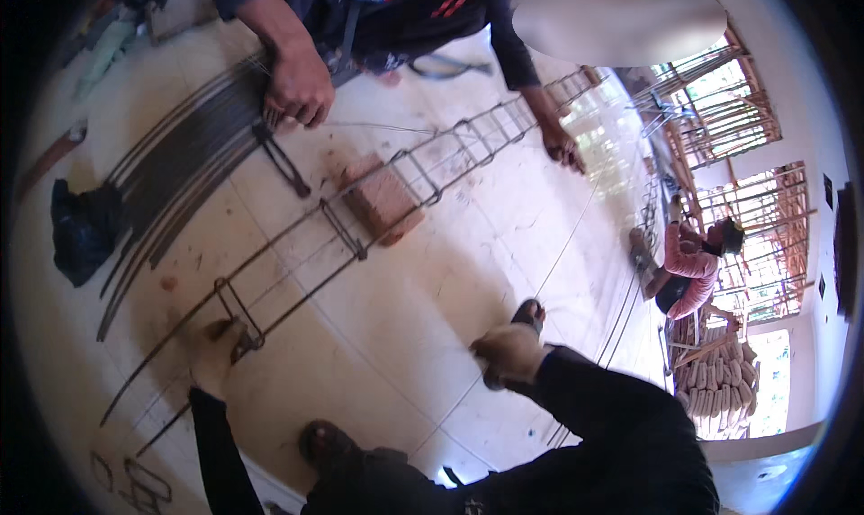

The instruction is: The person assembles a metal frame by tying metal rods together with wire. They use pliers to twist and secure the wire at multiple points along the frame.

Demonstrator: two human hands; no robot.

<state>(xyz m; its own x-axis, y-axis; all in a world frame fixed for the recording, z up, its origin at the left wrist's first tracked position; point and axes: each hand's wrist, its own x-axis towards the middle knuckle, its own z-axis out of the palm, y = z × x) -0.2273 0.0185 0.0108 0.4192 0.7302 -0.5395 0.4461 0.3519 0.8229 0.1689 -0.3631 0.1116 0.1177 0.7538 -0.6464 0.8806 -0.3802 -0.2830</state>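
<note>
A long, narrow cage of steel bars (306,288) with square stirrups runs diagonally across the floor. At its near-left end, my left hand (214,358), in what looks like a light glove, closes round the last stirrup (236,306), where it meets the lower bar. My right hand (511,351) is out to the right, apart from the cage. It grips a dark tool (529,313), which may be pincers; blur hides its exact shape. A reddish brick (382,200) lies under the cage's middle.
Opposite, a co-worker's hand (299,88) is above dark pincers (286,164); their other hand (562,146) is beside the cage. Loose rods (193,146) and a black bag (85,227) lie left, loose stirrups (144,483) near left. Another person (693,268) crouches right.
</note>
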